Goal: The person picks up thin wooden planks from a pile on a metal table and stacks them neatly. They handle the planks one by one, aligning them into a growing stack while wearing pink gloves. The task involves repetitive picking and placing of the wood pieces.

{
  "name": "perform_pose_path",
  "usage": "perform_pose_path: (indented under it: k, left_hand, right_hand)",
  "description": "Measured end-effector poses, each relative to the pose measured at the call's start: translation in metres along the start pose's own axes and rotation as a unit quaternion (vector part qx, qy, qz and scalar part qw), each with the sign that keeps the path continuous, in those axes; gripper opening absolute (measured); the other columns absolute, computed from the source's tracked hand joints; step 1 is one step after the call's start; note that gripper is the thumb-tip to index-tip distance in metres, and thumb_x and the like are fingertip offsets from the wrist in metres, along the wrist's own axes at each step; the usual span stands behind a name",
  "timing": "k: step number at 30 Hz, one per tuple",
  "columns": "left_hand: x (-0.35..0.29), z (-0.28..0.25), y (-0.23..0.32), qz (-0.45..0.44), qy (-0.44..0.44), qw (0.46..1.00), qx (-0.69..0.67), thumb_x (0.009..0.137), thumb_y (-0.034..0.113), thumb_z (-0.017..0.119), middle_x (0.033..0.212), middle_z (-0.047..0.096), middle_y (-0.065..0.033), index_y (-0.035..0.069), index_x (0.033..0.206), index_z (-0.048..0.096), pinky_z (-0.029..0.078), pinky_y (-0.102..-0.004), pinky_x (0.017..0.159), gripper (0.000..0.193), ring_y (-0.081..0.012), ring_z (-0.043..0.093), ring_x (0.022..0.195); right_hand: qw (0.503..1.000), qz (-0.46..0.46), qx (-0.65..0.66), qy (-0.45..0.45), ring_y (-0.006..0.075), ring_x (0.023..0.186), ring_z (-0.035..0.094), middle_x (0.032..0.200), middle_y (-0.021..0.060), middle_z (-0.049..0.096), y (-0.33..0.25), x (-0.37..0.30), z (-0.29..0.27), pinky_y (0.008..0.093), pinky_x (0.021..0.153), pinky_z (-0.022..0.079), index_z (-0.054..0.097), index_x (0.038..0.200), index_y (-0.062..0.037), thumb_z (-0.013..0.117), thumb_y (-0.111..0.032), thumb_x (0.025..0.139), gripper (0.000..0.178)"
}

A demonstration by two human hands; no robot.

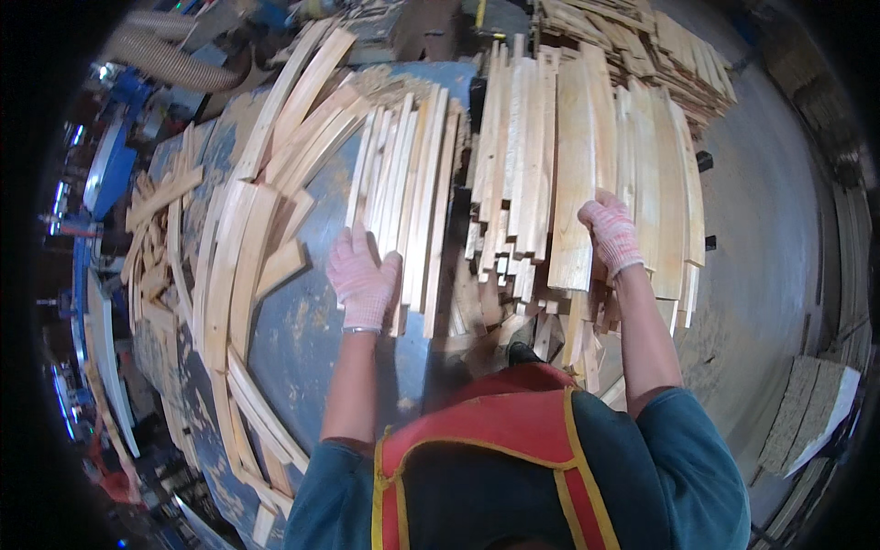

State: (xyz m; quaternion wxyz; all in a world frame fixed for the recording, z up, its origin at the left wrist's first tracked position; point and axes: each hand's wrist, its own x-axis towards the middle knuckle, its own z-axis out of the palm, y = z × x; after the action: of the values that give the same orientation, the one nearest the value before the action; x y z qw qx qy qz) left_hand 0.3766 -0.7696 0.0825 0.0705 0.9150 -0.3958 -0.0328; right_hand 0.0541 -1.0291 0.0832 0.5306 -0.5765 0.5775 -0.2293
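1. A blue worktable [302, 339] is taken as the landmark; one is seen, dusted with sawdust, and everything below is placed relative to it.
2. One big stack of pale wood boards [587, 174] is piled at the table's right side, its long axis running away from the person. An exact count of boards cannot be made; well over a dozen are visible.
3. One bundle of narrow wood slats [408, 192] is laid on the table's middle, parallel to the stack and just left of it. Roughly eight to ten slats are seen.
4. One loose heap of curved strips [229, 266] is spread along the table's left edge.
5. The right hand [610, 235], gloved, is laid on the near end of one board in the stack, fingers curled over it; the stack lies directly ahead of it.
6. The left hand [362, 278], gloved, is pressed flat and open on the near ends of the slats, nothing being gripped.
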Motion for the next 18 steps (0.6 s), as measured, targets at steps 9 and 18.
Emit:
perform_pose_path:
  k: [9, 18]
  left_hand:
    - [0.017, -0.027, -0.065, -0.077, -0.046, 0.991, -0.099, 0.090, 0.058, 0.073, 0.161, 0.045, -0.0292, -0.005, 0.162, 0.033, 0.036, -0.0447, 0.124, 0.103, -0.0420, 0.044, 0.150]
    - [0.045, 0.002, -0.111, -0.095, -0.159, 0.861, -0.474, 0.081, 0.014, 0.069, 0.089, 0.070, -0.0160, -0.003, 0.123, 0.062, 0.059, -0.0376, 0.070, 0.046, -0.0259, 0.069, 0.072]
  right_hand:
    - [0.988, -0.120, -0.031, -0.092, 0.0102, 0.069, 0.057, 0.081, 0.0029, 0.066, -0.050, -0.090, 0.145, 0.0288, 0.061, 0.049, 0.068, 0.126, -0.0013, 0.059, -0.007, 0.088, 0.040]
    - [0.907, -0.172, -0.125, -0.363, 0.0085, 0.087, 0.052, 0.093, -0.0049, 0.054, -0.043, -0.144, 0.203, 0.0239, 0.080, 0.051, 0.060, 0.133, -0.0018, 0.066, -0.004, 0.092, 0.042]
